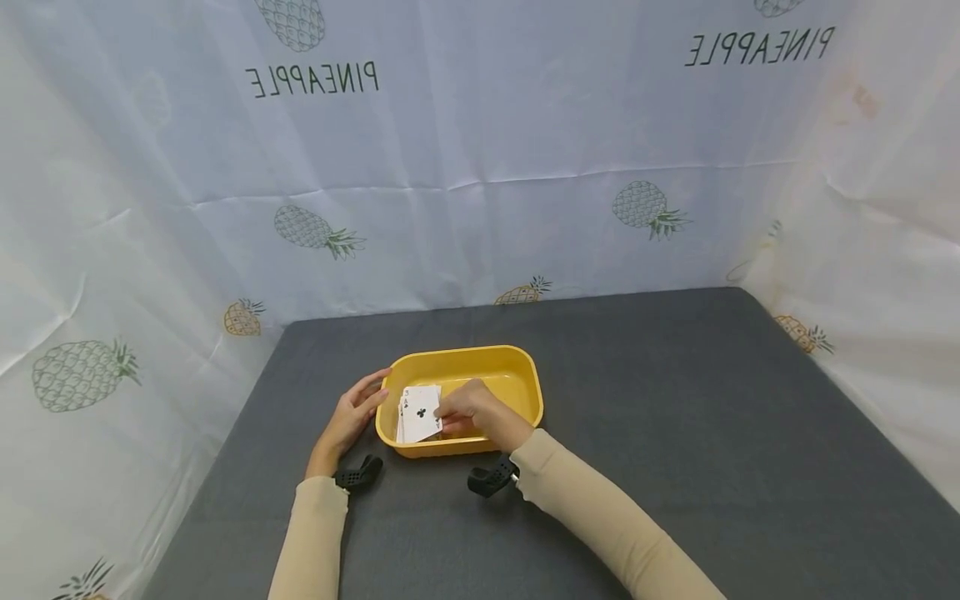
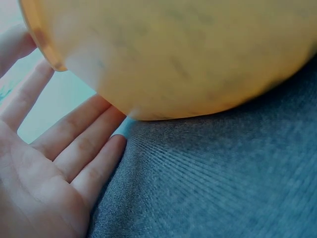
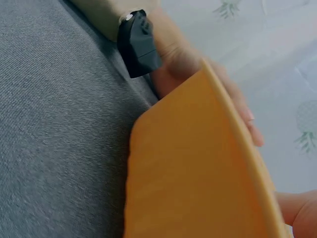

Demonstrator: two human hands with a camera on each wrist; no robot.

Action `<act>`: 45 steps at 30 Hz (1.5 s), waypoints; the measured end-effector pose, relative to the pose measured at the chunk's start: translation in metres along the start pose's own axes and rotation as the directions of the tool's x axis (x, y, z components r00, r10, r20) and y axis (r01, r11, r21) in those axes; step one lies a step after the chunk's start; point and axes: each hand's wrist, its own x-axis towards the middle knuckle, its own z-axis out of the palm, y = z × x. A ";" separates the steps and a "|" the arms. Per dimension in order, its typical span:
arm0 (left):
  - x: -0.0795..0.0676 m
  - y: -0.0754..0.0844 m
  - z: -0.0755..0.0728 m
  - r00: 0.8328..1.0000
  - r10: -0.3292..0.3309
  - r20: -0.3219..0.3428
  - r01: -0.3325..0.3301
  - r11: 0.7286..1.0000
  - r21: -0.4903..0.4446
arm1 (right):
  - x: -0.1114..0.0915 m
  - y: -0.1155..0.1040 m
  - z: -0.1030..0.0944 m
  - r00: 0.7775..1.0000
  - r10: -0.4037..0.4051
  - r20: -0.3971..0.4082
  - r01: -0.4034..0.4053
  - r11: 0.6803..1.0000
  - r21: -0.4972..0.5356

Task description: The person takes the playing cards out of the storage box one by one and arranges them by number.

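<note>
A yellow rectangular tray (image 1: 464, 448) sits on the dark table, its outer wall (image 2: 173, 64) filling much of the left wrist view. Inside, at its left end, white playing cards (image 1: 417, 408) overlap in a small pile; the top one shows black clubs. My right hand (image 1: 480, 408) reaches over the near rim and pinches the right edge of that top card, with the fingertips partly hidden. Against the tray's left end, my left hand (image 1: 352, 417) rests with extended fingers (image 2: 81, 144) touching the wall and rim.
Dark grey cloth covers the table (image 1: 675, 417). A white curtain (image 1: 480, 133) printed with pineapples hangs behind the table and along both sides. Each wrist carries a black camera, one on the left wrist (image 1: 358, 473) and one on the right (image 1: 491, 477).
</note>
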 end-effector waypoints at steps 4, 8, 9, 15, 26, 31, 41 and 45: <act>-0.001 0.000 0.000 1.000 -0.006 -0.012 0.006 1.000 0.011 | -0.001 -0.003 -0.006 0.999 -0.026 0.020 0.026 0.999 0.020; -0.001 -0.001 0.001 1.000 -0.010 -0.025 0.010 1.000 0.016 | -0.003 -0.007 -0.013 0.998 -0.045 0.044 0.045 0.999 0.004; 0.000 -0.001 0.001 1.000 -0.010 -0.027 0.010 1.000 0.014 | -0.004 -0.008 -0.016 0.998 -0.051 0.049 0.051 0.999 -0.003; 0.000 -0.002 0.002 1.000 0.002 -0.030 -0.002 1.000 -0.009 | -0.010 -0.017 -0.034 0.993 -0.090 0.076 0.092 0.995 -0.025; 0.001 -0.004 0.001 1.000 0.002 -0.026 -0.002 1.000 -0.010 | -0.019 -0.024 -0.072 0.987 -0.143 0.079 0.147 0.988 -0.046; 0.001 -0.003 0.001 1.000 0.002 -0.021 -0.003 1.000 -0.009 | -0.024 -0.020 -0.094 0.975 -0.206 0.083 0.208 0.978 -0.016; 0.001 -0.002 0.001 0.999 -0.022 -0.025 0.022 1.000 0.020 | -0.013 -0.024 -0.131 0.988 -0.141 -0.064 0.144 0.988 0.057; 0.002 -0.004 0.000 1.000 -0.008 -0.016 0.009 1.000 0.019 | -0.007 -0.019 -0.146 0.988 -0.119 -0.095 0.130 0.984 0.121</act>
